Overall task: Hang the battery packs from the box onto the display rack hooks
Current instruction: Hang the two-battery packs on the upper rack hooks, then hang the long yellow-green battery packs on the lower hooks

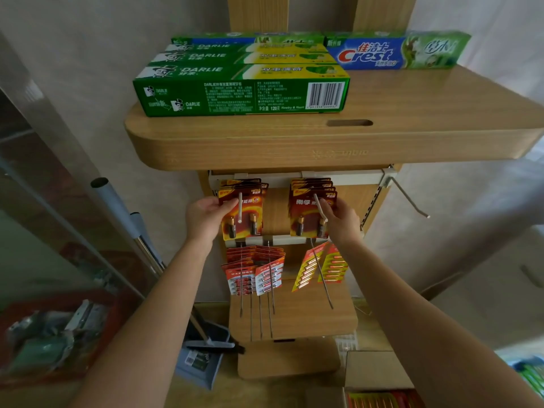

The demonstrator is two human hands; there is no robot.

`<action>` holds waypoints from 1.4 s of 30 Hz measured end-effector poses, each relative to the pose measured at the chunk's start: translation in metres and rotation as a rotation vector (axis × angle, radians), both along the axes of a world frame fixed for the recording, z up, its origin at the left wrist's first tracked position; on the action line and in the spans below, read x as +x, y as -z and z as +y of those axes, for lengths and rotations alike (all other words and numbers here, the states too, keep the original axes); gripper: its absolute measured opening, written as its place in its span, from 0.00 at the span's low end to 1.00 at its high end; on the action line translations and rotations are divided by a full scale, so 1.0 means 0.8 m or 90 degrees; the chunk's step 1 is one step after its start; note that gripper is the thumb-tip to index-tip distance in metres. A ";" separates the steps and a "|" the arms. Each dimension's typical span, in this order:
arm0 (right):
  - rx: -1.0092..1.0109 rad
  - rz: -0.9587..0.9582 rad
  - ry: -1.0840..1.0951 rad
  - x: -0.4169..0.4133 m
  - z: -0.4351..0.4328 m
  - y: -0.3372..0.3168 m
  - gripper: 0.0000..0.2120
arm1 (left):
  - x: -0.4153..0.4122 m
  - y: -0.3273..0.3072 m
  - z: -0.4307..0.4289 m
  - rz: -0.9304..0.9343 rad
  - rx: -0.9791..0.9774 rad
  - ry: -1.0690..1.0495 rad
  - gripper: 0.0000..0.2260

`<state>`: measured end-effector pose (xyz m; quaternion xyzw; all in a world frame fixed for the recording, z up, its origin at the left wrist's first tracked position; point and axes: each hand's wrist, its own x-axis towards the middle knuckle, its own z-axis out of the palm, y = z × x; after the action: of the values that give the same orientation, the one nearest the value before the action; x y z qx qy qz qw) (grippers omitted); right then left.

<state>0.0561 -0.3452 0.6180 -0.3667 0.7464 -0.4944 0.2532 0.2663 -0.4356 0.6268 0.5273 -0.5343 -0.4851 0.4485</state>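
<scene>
Our left grip (206, 214) pinches the front pack (242, 214) on its hook (240, 207); our right grip (341, 219) pinches the pack (309, 214) on the neighbouring hook (320, 208).

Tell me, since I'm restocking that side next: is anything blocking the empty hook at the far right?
Nothing visible does. The bare hook juts out empty, clear of the right hand and its battery pack.
</scene>
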 end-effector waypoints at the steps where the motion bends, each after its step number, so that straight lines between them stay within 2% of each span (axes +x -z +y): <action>1: 0.004 0.009 0.007 0.000 0.001 0.000 0.16 | -0.001 0.001 0.000 -0.008 -0.007 -0.005 0.07; 6: -0.028 0.010 0.022 -0.001 0.023 0.009 0.18 | -0.008 0.025 0.019 -0.121 -0.070 -0.110 0.12; 9: -0.020 0.024 0.007 -0.010 0.046 0.022 0.20 | -0.015 0.044 0.048 -0.171 -0.087 -0.129 0.14; 12: 0.004 0.026 -0.014 -0.030 0.079 0.039 0.17 | -0.025 0.065 0.087 -0.226 -0.094 -0.145 0.14; 15: 0.046 0.058 -0.035 -0.059 0.123 0.064 0.13 | -0.047 0.090 0.132 -0.292 -0.080 -0.078 0.06; 18: 0.097 0.071 -0.066 -0.095 0.174 0.088 0.12 | -0.084 0.118 0.190 -0.384 -0.113 0.030 0.06; 21: 0.152 0.060 -0.089 -0.136 0.232 0.115 0.13 | -0.129 0.149 0.253 -0.452 -0.124 0.082 0.05; 28: 0.277 0.025 -0.127 -0.240 0.373 0.211 0.11 | -0.234 0.261 0.382 -0.495 0.059 0.217 0.07; 32: 0.356 0.028 -0.138 -0.276 0.435 0.283 0.10 | -0.272 0.335 0.443 -0.490 0.155 0.323 0.05; 35: 0.392 0.017 -0.121 -0.289 0.460 0.360 0.08 | -0.289 0.409 0.464 -0.462 0.204 0.360 0.06; 38: 0.430 -0.016 -0.100 -0.290 0.478 0.457 0.07 | -0.304 0.498 0.477 -0.446 0.220 0.379 0.03; 42: 0.493 -0.032 -0.138 -0.292 0.502 0.607 0.07 | -0.323 0.642 0.485 -0.448 0.208 0.402 0.03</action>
<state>-0.1779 0.0560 0.1321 -0.3083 0.8282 -0.1555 0.4415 0.0082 -0.0480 0.1134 0.5350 -0.7040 -0.4668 -0.0160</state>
